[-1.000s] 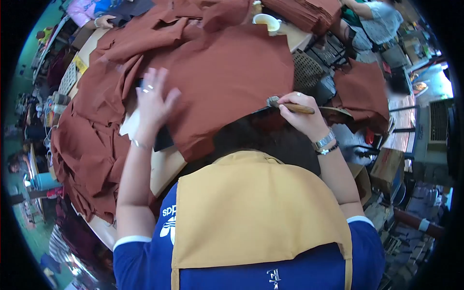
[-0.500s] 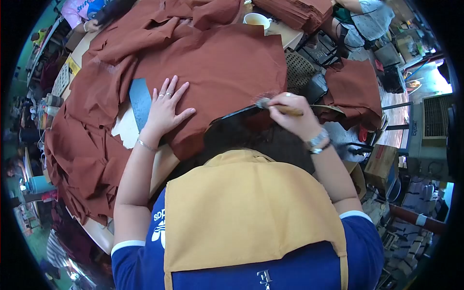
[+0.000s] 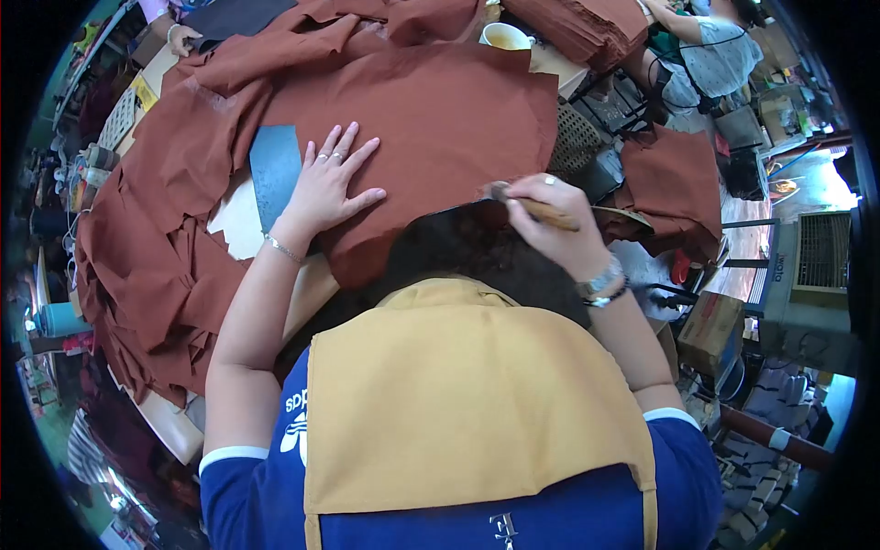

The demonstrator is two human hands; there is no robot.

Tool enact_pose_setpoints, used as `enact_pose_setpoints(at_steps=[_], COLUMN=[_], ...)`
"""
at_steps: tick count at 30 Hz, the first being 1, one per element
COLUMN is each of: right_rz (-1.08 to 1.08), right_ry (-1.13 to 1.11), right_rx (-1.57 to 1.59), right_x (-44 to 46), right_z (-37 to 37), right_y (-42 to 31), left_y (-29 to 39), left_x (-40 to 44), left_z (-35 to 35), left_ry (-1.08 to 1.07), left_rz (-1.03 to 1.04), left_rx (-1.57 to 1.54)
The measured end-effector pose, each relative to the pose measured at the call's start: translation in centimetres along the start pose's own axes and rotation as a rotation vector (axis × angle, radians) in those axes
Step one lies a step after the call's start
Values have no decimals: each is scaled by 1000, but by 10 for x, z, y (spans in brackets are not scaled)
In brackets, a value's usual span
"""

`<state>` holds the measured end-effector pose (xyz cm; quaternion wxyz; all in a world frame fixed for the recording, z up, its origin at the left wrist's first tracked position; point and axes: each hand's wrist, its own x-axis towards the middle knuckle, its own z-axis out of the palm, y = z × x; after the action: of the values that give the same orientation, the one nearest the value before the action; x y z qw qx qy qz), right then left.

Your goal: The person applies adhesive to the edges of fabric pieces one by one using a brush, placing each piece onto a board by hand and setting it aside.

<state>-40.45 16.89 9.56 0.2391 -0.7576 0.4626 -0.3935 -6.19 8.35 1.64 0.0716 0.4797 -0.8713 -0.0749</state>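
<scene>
A large reddish-brown sheet (image 3: 440,119), which looks like leather, lies spread before me. My left hand (image 3: 332,188) rests flat on it with the fingers spread, holding nothing. Beside that hand, a blue-grey flat plate (image 3: 274,174) shows partly from under the sheet. My right hand (image 3: 557,229) is closed around the wooden handle of a brush (image 3: 547,214). The brush's head is at the sheet's near edge, close to a dark surface (image 3: 449,247) below; its bristles are blurred.
Crumpled reddish-brown sheets (image 3: 165,247) cover the left side. A white cup (image 3: 506,38) stands at the back beside a stack of folded sheets (image 3: 587,32). Another sheet (image 3: 674,183) hangs at right, near a cardboard box (image 3: 711,330). Other people sit at the upper left and upper right.
The view has shifted slightly. My right hand still grips the brush at the sheet's near edge, and my left hand stays flat. At upper left, another person's hand shows more clearly beside a dark piece.
</scene>
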Motion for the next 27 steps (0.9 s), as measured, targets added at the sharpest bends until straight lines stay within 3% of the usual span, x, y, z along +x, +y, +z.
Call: enact_pose_setpoints(at_steps=[4,7,10,14,17,20,24,27], right_rz=[-67,147,-19,-73,101,-45,-142,21], right_ry=[-93,-207,-53,-171,-234,-106,-220,-297], right_rx=[-29,-247,95,25,-146,64,63,-68], right_x=[0,-6,11,8,-1,19,21,16], right_z=[21,-9,21,38,6,31,58,27], right_y=[7,4,-17,-8,-1,-23,-16,-14], left_y=[0,-2,-2,-1,-2,-3,-5,-7], left_x=[0,1,1,2,4,8,9,12], left_z=[0,4,7,2,5,6,6,4], left_ry=[-9,40,45,26,24,33,39,22], left_rz=[2,22,23,28,30,45,67,67], left_rx=[-1,2,10,21,8,-3,6,-3])
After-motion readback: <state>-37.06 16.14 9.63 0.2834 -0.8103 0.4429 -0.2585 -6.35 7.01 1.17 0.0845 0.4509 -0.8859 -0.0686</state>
